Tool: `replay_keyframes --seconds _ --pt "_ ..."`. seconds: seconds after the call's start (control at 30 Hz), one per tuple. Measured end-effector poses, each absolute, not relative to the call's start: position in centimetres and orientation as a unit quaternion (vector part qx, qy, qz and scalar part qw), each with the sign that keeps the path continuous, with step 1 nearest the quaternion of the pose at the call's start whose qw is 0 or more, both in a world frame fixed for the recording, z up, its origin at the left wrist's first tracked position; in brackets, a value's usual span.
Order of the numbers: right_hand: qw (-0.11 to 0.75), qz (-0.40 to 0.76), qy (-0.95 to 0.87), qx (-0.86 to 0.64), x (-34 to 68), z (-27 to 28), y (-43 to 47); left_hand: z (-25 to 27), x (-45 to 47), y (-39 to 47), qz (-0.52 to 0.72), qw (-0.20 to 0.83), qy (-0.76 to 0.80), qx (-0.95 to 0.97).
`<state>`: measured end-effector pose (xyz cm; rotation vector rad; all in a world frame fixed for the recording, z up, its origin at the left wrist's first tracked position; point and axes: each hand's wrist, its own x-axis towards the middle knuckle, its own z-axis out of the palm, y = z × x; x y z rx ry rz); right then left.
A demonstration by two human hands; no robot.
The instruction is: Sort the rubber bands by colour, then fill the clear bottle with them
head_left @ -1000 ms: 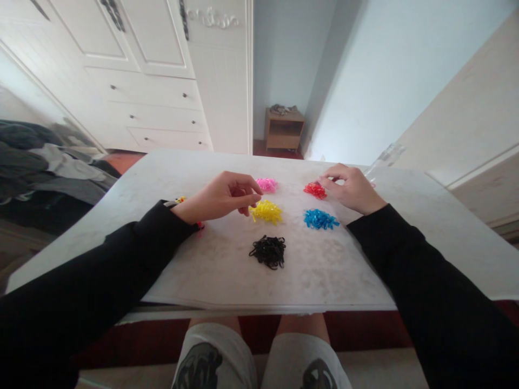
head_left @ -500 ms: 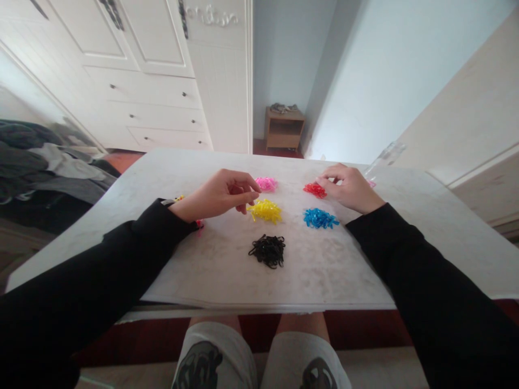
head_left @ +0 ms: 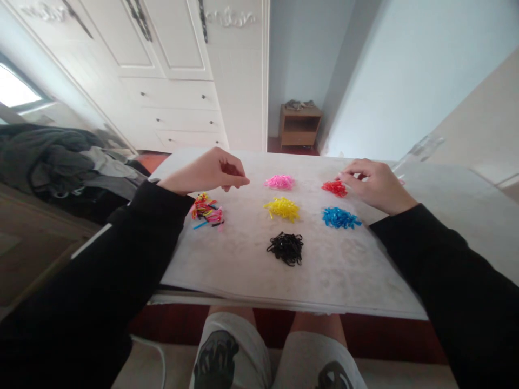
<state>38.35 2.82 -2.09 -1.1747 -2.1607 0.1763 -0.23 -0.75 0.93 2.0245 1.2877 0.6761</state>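
Small rubber bands lie sorted by colour on a white tabletop (head_left: 239, 265). My left hand (head_left: 214, 172) hovers above the far left part, thumb and fingers drawn together; anything between them is too small to make out. Below it sits a mixed-colour pile of rubber bands (head_left: 207, 209). At the red rubber bands (head_left: 334, 188), my right hand (head_left: 377, 185) has thumb and forefinger pinched by the pile's upper edge; what they grip cannot be made out. Between the hands are pink rubber bands (head_left: 279, 182) and yellow rubber bands (head_left: 283, 208). Blue rubber bands (head_left: 340, 218) and black rubber bands (head_left: 286, 248) lie nearer me.
A clear plastic item (head_left: 419, 148) is at the table's far right, partly behind my right hand. Dark clothes (head_left: 60, 156) are heaped on the left. Beyond the table stand a white wardrobe (head_left: 239, 97) and a small wooden cabinet (head_left: 300, 127).
My left hand has moved left, away from the yellow and pink piles, uncovering the mixed pile. My right hand stays by the red pile. The view has turned slightly left.
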Motion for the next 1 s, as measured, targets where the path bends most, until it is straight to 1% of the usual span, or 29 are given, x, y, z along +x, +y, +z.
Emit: replay_keyframes --seconds 0.13,0.2,0.33,0.53,0.77,1.0 --pt "0.332 0.074 -0.825 -0.451 38.2 -2.0 2.7 0.9 -3.3 0.2 0.140 0.319 0.500 0.793" --pt "0.332 0.075 -0.825 -0.452 38.1 -1.9 2.6 0.7 -4.3 0.6 0.103 0.324 0.499 0.797" --pt "0.328 0.072 -0.827 -0.451 38.0 -1.9 2.5 0.5 -5.4 0.8 0.051 0.342 0.515 0.784" --pt "0.327 0.074 -0.828 -0.449 38.2 -2.1 2.6 0.5 -5.3 0.7 -0.013 0.341 0.518 0.784" --pt "0.312 0.076 -0.831 -0.455 37.9 -1.9 2.4 0.5 -4.6 -0.2 -0.048 0.345 0.533 0.771" --pt "0.326 0.069 -0.824 -0.458 37.8 -2.0 2.6 1.4 -4.5 -0.6 -0.052 0.352 0.519 0.777"
